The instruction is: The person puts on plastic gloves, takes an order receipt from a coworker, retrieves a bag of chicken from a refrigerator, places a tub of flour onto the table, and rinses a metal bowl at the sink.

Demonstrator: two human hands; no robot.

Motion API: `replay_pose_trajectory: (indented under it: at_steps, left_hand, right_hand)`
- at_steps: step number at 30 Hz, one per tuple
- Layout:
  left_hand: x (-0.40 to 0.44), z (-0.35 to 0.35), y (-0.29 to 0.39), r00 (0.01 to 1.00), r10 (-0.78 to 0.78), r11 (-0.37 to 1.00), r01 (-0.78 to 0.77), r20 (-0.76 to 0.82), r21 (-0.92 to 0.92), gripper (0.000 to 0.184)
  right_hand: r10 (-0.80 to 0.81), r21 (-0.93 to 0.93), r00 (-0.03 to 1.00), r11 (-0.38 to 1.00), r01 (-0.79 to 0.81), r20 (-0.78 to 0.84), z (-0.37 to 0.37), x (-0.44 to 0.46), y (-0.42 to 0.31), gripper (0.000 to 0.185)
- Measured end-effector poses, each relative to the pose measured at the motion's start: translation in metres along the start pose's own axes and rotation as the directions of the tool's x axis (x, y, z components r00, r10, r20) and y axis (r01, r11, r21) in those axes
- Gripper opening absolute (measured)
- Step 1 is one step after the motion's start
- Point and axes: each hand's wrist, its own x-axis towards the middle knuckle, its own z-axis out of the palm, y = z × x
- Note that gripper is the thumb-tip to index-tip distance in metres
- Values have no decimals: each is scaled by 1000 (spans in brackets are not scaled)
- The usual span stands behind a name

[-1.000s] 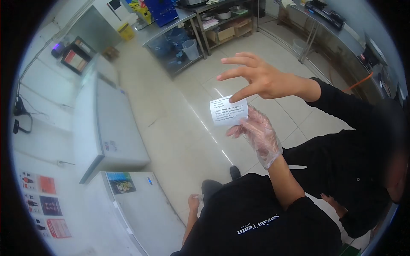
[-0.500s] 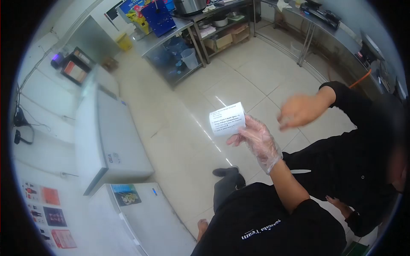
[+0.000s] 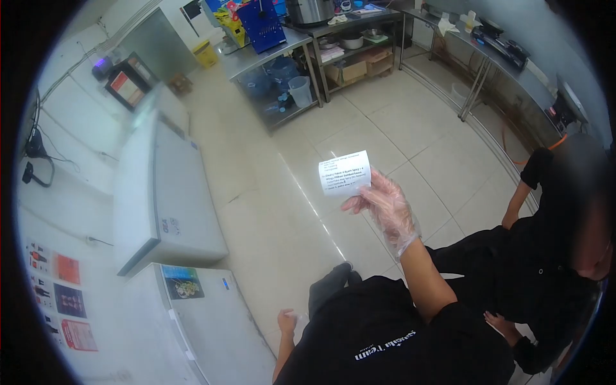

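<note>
Slip (image 3: 345, 173) of white paper: mid-view, raised above the floor (image 3: 256, 212), print toward my feed. Done, as I judge it: slip picked up and held flat enough to read. Left: it is not yet set down or let go; nothing further shows as finished, and how much remains I cannot tell. Working left to right. Posters (image 3: 69, 300), flat sheets on a smooth white wall. Long freezer (image 3: 179, 205), white and boxy, with hard straight edges. Short freezer (image 3: 221, 321) in front of it, same pale finish, food picture on its surface. Counter (image 3: 247, 67) of dull grey steel, square-cornered, with a blue box (image 3: 260, 29) on top. Left hand (image 3: 287, 319) low beside the body; a wisp of clear film shows at the fingers, but whether they grip it, wear it, or are loose I cannot tell. Pail (image 3: 299, 92) on the counter's lower shelf, cloudy plastic, round. Floor tiles pale and glossy, a streak of light across them. Slip again: thin, roughly rectangular, slightly bowed, dark lines of type too small for me to read surely. Right hand (image 3: 388, 208) pinches its lower right corner; the glove is clear, thin, crinkled, loose at the wrist. Shirt (image 3: 398, 333) black, soft, white lettering. Co-worker (image 3: 513, 250) far right, dark cloth, near the gloved arm, apart from the slip.
</note>
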Motion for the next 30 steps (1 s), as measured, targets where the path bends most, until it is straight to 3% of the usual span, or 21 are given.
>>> replay_pose_trajectory:
  at_steps: [2,3,5,8,10,12,14,16,18,21,23,27,30]
  left_hand:
    - [0,4,-31,974,191,965,-164,-118,206,23]
    - [-5,3,-23,973,202,962,-176,-109,210,23]
    - [-33,-6,-3,990,-115,990,109,-76,-86,21]
    - [-44,-18,18,993,-118,993,117,9,34,17]
    - [-24,-12,-12,996,-59,993,65,-66,94,13]
    - [-23,-13,-3,999,-46,982,49,23,-185,15]
    - [-23,-11,13,1000,7,1000,-7,7,-27,20]
    - [33,16,-81,929,367,925,-370,-48,-88,21]
    - [3,13,-33,989,78,996,-71,124,-56,22]
    - [-28,18,2,995,-41,998,46,96,-41,21]
    - [-37,21,15,984,-109,965,139,143,-222,20]
    - [-42,32,8,964,-158,963,198,212,-183,19]
    - [-42,29,-12,941,-121,989,142,316,-44,20]
  right_hand:
    - [-16,3,1000,1000,16,-18,-1,-2,1,41]
    - [-18,-1,1000,1000,18,-19,-3,-2,3,42]
    - [-28,-5,999,1000,28,-39,-6,0,7,42]
    - [-30,14,998,999,31,-59,-9,3,10,34]
    - [-31,-12,998,999,31,-60,-8,3,8,33]
    - [-43,2,997,999,43,-66,-7,3,12,32]
    - [-59,6,996,998,59,-69,-7,7,15,32]
    - [8,-6,997,1000,-8,-79,-12,7,18,33]
    - [22,-39,997,999,-25,-67,-12,-1,12,35]
    - [37,-35,996,999,-40,-86,-13,-9,2,37]
    - [49,-15,991,999,-51,-127,-17,-14,3,38]
    - [96,-52,982,993,-105,-160,-34,-13,0,41]
    - [81,-70,975,993,-97,-205,-41,-14,0,41]
